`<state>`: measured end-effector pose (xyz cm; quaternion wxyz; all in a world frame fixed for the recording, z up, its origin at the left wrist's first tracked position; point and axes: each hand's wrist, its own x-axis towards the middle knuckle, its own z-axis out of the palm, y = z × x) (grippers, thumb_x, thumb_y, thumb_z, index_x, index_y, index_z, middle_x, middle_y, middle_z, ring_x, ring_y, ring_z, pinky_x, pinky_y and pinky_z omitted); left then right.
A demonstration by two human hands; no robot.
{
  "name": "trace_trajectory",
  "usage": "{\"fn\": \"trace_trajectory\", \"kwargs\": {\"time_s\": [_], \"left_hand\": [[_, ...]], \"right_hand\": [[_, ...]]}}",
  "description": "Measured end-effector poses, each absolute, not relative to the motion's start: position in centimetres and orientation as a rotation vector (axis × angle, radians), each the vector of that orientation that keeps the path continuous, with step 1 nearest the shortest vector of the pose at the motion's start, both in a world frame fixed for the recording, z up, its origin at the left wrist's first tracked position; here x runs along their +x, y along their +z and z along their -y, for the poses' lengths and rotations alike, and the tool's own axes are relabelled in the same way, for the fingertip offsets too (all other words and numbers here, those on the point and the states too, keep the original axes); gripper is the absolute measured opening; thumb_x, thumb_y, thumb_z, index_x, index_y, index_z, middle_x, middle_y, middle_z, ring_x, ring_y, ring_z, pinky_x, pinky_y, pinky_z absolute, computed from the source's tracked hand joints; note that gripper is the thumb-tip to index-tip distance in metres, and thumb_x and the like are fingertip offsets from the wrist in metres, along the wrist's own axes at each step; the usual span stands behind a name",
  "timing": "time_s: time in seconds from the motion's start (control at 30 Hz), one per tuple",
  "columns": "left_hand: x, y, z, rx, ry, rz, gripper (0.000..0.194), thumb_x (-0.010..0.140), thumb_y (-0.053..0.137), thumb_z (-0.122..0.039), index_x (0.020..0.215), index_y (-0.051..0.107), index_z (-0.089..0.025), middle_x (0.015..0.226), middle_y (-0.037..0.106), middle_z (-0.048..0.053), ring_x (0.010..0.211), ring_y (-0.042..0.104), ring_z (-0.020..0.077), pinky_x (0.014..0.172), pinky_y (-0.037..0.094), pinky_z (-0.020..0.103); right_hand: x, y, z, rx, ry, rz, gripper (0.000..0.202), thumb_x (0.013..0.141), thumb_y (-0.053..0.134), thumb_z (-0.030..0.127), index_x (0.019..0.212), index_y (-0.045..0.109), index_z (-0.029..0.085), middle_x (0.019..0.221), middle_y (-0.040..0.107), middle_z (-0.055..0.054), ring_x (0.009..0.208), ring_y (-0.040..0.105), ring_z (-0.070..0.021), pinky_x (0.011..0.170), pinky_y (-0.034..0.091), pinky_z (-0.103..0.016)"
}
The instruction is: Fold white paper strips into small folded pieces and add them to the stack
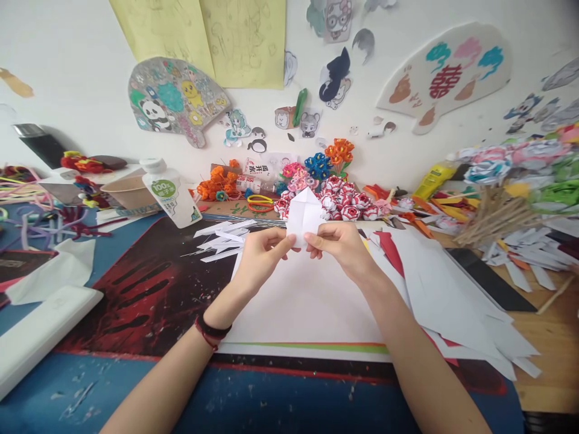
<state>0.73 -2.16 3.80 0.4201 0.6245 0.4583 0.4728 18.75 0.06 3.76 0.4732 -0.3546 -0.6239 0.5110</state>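
Note:
A small folded piece of white paper (304,220) with a pointed top is held upright between both hands. My left hand (268,246) pinches its lower left corner between thumb and fingers. At the lower right corner, my right hand (335,242) grips it the same way. Crease lines show on the paper's face. Beneath the hands lies a large white sheet (303,301), with green and orange edges showing under it. Thin white paper strips (221,238) lie just left of my left hand.
A white bottle (169,193) stands at the back left, near a brown bowl (131,187). Red and white paper flowers (344,202) are heaped behind the hands. White sheets (452,295) pile up on the right. A white case (45,331) lies at the left.

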Motion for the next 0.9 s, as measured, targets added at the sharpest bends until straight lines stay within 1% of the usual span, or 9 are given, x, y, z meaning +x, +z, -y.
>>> {"fn": "trace_trajectory", "kwargs": {"time_s": [0.23, 0.53, 0.77, 0.9], "left_hand": [[0.72, 3.67, 2.19, 1.601, 1.194, -1.173, 0.027, 0.085, 0.059, -0.038, 0.077, 0.068, -0.014, 0.08, 0.071, 0.006, 0.061, 0.056, 0.0118, 0.053, 0.042, 0.022], [0.8, 3.96, 2.4, 1.642, 1.195, -1.182, 0.027, 0.085, 0.058, -0.037, 0.075, 0.068, -0.014, 0.077, 0.071, 0.006, 0.059, 0.057, 0.0126, 0.053, 0.043, 0.023], [0.71, 3.85, 2.41, 1.67, 1.185, -1.184, 0.027, 0.086, 0.058, -0.037, 0.076, 0.068, -0.014, 0.077, 0.07, 0.006, 0.06, 0.057, 0.0128, 0.056, 0.045, 0.024], [0.69, 3.83, 2.45, 1.672, 1.176, -1.18, 0.028, 0.086, 0.058, -0.038, 0.076, 0.067, -0.014, 0.076, 0.07, 0.007, 0.06, 0.057, 0.0131, 0.056, 0.045, 0.024]], "right_hand": [[18.79, 4.16, 0.0, -0.875, 1.278, 1.528, 0.03, 0.072, 0.077, 0.041, 0.065, 0.07, 0.013, 0.062, 0.066, -0.005, 0.055, 0.059, -0.0132, 0.054, 0.046, -0.026], [19.02, 3.91, -0.12, -0.886, 1.292, 1.544, 0.036, 0.069, 0.077, 0.048, 0.067, 0.07, 0.013, 0.062, 0.066, -0.005, 0.055, 0.058, -0.0138, 0.053, 0.047, -0.027], [19.17, 4.01, -0.08, -0.88, 1.318, 1.534, 0.03, 0.07, 0.078, 0.041, 0.067, 0.071, 0.013, 0.063, 0.066, -0.004, 0.055, 0.059, -0.0129, 0.053, 0.047, -0.026], [19.21, 4.0, -0.06, -0.888, 1.319, 1.533, 0.032, 0.068, 0.079, 0.044, 0.066, 0.071, 0.013, 0.062, 0.066, -0.004, 0.054, 0.059, -0.0131, 0.053, 0.046, -0.027]]}}
